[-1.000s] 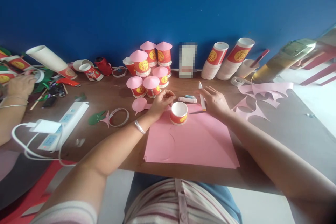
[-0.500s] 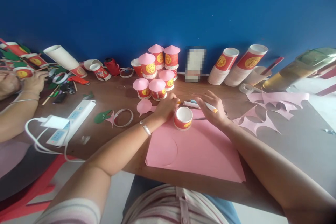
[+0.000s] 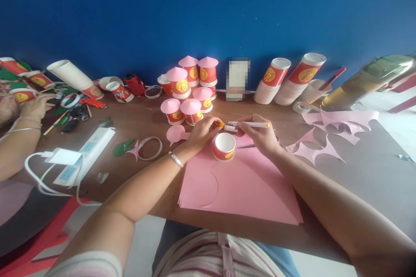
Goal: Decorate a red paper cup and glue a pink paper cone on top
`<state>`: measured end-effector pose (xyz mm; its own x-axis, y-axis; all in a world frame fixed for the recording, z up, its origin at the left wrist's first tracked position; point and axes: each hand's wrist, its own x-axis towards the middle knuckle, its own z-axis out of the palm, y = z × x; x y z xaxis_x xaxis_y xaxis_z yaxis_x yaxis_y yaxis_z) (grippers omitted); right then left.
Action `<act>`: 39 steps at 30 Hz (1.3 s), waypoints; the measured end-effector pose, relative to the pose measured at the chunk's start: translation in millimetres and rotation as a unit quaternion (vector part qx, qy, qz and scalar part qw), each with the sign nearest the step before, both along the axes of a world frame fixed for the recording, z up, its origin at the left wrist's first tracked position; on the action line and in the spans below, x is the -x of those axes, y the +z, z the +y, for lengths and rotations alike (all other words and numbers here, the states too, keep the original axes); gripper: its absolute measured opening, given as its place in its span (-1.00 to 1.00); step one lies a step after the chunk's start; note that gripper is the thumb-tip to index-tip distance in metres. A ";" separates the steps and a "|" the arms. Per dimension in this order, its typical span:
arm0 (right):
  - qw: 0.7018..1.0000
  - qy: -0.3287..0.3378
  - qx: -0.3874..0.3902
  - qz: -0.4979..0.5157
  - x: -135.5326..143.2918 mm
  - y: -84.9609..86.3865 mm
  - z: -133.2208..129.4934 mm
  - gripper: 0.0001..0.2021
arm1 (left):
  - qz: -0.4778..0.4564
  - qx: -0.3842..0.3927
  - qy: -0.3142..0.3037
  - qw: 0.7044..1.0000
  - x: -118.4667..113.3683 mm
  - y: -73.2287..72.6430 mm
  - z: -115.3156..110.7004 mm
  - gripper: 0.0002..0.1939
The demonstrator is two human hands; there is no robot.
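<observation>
1. Roofed cups [image 3: 180, 88] stand on the desk [image 3: 143, 117], left of two cup stacks [image 3: 272, 80]; pink scraps [image 3: 357, 117] lie at right.
2. Short cup [image 3: 224, 154]: red, gold and white, mouth up on pink paper [image 3: 247, 190]. White tube [image 3: 230, 129] lies behind it.
3. Right grip [image 3: 260, 134]: closed on the marker [image 3: 256, 124], above the desk. Left grip [image 3: 205, 132]: pinching an orange cap [image 3: 221, 124] just off the marker's tip.
4. Marker: white, slim, orange-ended, tip pointing left.
</observation>
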<state>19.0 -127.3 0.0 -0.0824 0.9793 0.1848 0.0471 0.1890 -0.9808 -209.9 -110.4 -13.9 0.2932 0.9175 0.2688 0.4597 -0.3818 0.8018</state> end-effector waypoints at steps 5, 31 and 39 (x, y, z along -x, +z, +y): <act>1.000 0.018 0.011 -0.002 2.9 -3.3 1.9 -0.57 | 0.020 0.001 -0.010 1.000 -1.4 1.1 -2.4 -0.79; 0.998 0.000 0.046 -0.034 -11.2 5.5 6.4 -0.52 | 0.024 -0.019 -0.042 0.999 4.4 -6.8 3.1 -0.78; 0.985 0.007 -0.001 -0.170 -16.6 0.4 7.7 -0.57 | 0.061 -0.011 -0.047 0.997 3.4 -2.5 0.6 -0.83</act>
<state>35.6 -119.5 0.3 -0.1540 0.9773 0.1454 0.3705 0.1935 -0.9085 -213.4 -109.8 -16.4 0.4086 0.8789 0.2460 0.5152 -0.4446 0.7327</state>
